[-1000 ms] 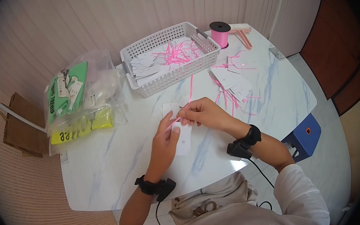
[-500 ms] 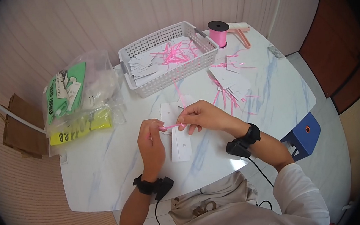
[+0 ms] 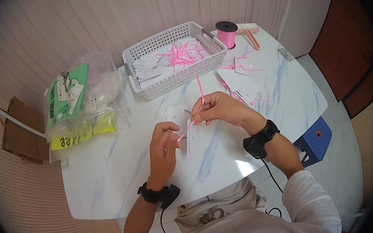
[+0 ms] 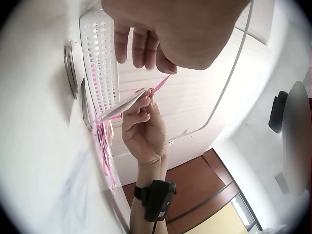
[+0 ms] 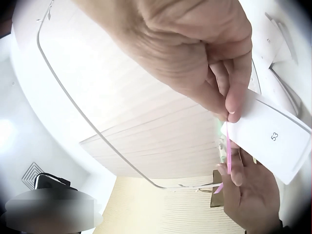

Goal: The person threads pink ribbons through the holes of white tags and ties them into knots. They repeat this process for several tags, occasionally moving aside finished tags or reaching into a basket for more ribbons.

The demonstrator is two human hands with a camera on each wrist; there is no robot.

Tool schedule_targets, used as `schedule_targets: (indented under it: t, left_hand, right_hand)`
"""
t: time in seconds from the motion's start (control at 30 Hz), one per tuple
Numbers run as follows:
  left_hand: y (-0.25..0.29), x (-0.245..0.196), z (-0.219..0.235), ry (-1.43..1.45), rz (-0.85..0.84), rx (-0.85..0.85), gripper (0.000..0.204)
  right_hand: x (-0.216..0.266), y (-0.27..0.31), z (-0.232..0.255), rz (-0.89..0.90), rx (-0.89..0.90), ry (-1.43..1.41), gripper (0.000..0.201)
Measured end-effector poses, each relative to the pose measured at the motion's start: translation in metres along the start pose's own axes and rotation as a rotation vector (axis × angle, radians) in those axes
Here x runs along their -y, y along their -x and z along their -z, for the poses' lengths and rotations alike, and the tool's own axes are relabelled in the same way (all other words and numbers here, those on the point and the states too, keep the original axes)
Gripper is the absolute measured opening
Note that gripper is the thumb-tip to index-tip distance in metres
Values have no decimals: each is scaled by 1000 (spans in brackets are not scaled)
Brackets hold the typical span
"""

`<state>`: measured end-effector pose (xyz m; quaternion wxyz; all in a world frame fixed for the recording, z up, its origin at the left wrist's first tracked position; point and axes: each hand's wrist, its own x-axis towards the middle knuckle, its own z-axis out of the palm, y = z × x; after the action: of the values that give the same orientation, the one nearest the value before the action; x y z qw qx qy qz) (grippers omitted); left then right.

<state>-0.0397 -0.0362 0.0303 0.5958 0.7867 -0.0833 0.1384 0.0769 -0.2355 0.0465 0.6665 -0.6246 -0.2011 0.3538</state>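
Between thumb and fingertips, my right hand (image 3: 224, 110) pinches a pink ribbon (image 3: 200, 88) at the top corner of a white card tag (image 5: 274, 136) printed with 53. The tag hangs tilted below those fingers, nearly edge-on in the head view. To its left, my left hand (image 3: 162, 152) pinches the ribbon's other end between thumb and forefinger, and a short taut length runs between the hands. More ribbon rises past the right fingers toward the basket. Behind the hands, white tags (image 3: 175, 114) lie on the table.
A white perforated basket (image 3: 166, 89) at the back holds tags and pink ribbons. Beside it stand a pink ribbon spool (image 3: 226, 38) and a pink-handled tool (image 3: 253, 42). Ribboned tags (image 3: 239, 82) lie at right, plastic-bagged packages (image 3: 82, 104) at left. A blue stool (image 3: 317, 142) stands off the right edge.
My left hand first drew away leftward with the ribbon end, then came slightly back right. My right hand has risen and turned, lifting the tag so it now tilts.
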Motion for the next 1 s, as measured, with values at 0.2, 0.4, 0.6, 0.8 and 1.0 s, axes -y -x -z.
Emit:
schedule_targets:
  t: [0.2, 0.4, 0.6, 0.8, 1.0]
  left_hand:
    - [-1, 14, 1, 146, 29, -77, 33]
    - [-1, 11, -6, 231, 67, 44, 29]
    - [-1, -6, -10, -110, 190, 273, 48]
    - [3, 11, -13, -24, 156, 277, 45]
    - [7, 2, -16, -91, 172, 299, 48]
  right_hand:
    - [-5, -2, -1, 90, 41, 75, 14]
    - [-17, -9, -13, 192, 74, -2, 17]
    - [-14, -4, -28, 228, 128, 5, 20]
    - [-9, 3, -46, 322, -145, 252, 24]
    - [-12, 4, -53, 461, -411, 476, 22]
